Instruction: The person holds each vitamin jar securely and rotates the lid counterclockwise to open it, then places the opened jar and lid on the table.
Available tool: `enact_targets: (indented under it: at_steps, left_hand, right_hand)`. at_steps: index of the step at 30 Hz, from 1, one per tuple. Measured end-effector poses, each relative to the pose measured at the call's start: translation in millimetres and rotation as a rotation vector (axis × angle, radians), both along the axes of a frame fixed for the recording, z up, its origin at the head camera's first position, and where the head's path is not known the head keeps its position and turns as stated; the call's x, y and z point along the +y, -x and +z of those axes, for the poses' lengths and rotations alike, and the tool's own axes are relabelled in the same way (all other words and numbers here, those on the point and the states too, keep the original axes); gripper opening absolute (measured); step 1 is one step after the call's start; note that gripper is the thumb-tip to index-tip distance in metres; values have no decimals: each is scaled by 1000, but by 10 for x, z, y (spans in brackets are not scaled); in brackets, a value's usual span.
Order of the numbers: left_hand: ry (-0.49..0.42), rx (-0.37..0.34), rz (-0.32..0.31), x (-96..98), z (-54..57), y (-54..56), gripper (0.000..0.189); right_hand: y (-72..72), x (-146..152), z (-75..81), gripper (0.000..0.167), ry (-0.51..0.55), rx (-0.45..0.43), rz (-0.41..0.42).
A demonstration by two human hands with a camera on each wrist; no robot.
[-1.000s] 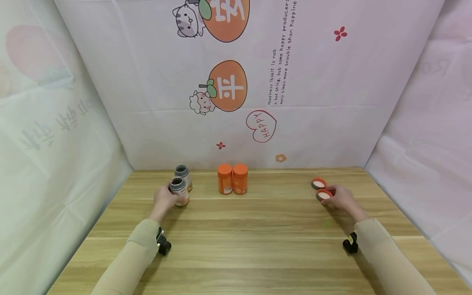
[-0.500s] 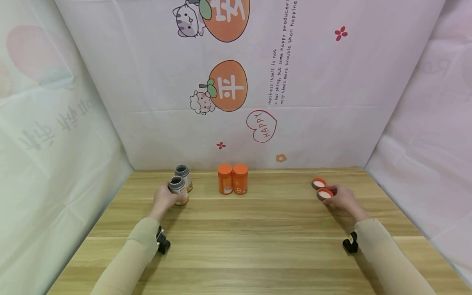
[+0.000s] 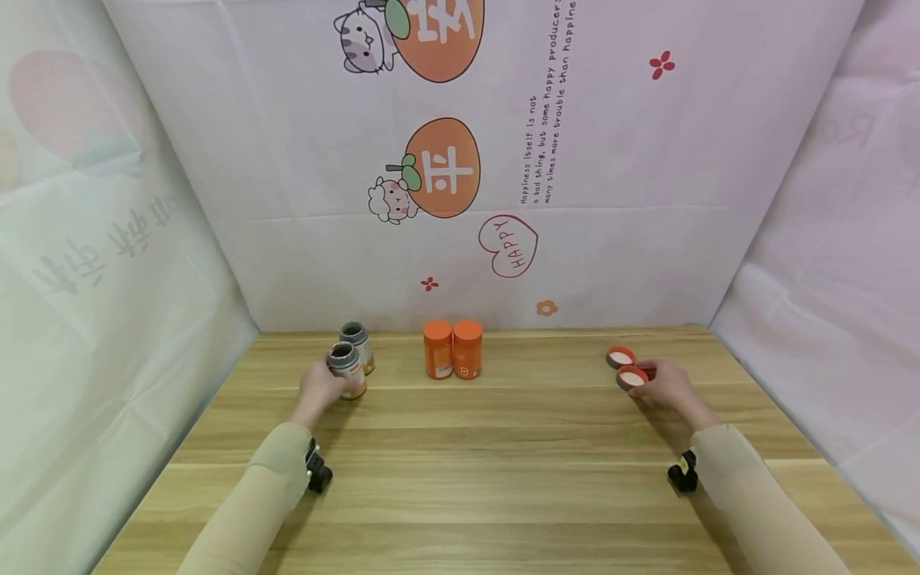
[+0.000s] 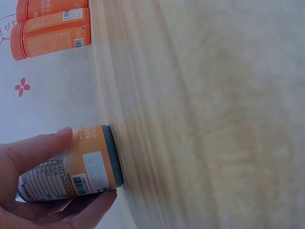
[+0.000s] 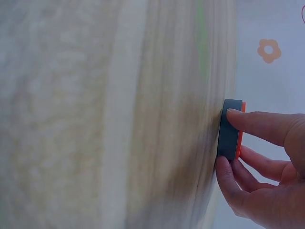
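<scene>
My left hand (image 3: 320, 386) grips an uncapped bottle (image 3: 348, 374) with a grey neck and a white and orange label, upright at the table's left. In the left wrist view, thumb and fingers wrap the bottle (image 4: 71, 167) from both sides. Close behind it stands a second open bottle (image 3: 362, 351) of the same kind. On the right, my right hand (image 3: 667, 388) pinches a grey and orange lid (image 3: 632, 378), its white inside facing up. Another such lid (image 3: 620, 357) lies just behind it. The right wrist view shows the pinched lid (image 5: 230, 129) edge-on, close against the tabletop.
Two orange capped bottles, a left one (image 3: 438, 351) and a right one (image 3: 468, 351), stand side by side at the back middle of the wooden table (image 3: 474, 471). A printed white cloth (image 3: 302, 263) rises behind the table, with more cloth at both sides.
The left hand and its bottle have shifted very slightly back and to the left. The right hand keeps its pinch on the lid, nearly still.
</scene>
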State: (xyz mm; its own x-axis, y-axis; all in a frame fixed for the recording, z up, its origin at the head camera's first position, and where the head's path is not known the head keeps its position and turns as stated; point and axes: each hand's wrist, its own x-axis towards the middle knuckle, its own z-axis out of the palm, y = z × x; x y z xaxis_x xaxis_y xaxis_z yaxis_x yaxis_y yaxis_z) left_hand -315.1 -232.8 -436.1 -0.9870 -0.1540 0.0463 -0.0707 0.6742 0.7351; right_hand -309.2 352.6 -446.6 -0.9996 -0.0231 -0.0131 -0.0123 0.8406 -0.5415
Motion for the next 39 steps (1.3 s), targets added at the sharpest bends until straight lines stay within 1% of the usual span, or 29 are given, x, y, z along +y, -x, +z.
enact_targets:
  at_steps: [5, 9, 12, 17, 21, 26, 31, 34, 39]
  left_hand:
    - [30, 12, -17, 4, -8, -26, 59]
    - [31, -7, -33, 3, -3, -58, 57]
    - [10, -37, -38, -2, 15, -91, 58]
    - [14, -58, -45, -18, 48, -161, 53]
    - [19, -59, -62, -41, 61, -219, 49]
    - [51, -72, -54, -62, 63, -280, 45]
    - [88, -83, -53, -67, 69, -345, 43]
    - [117, -78, -59, -64, 76, -390, 42]
    - [164, -48, -68, -52, 76, -455, 34]
  right_hand:
    - [-30, -7, 16, 64, 12, 0, 7]
    - [-69, 1, 26, 63, 33, 5, 18]
    - [-96, 12, 31, 63, 46, 9, 21]
    - [-140, 43, 23, 65, 38, 13, 27]
    - [-174, 85, 11, 67, 20, 15, 34]
    - [-243, 137, 22, 70, 16, -1, 37]
    - [-322, 170, 47, 69, 14, -12, 44]
    - [-369, 172, 66, 66, 11, -20, 48]
    - [-445, 156, 81, 64, -28, -33, 56]
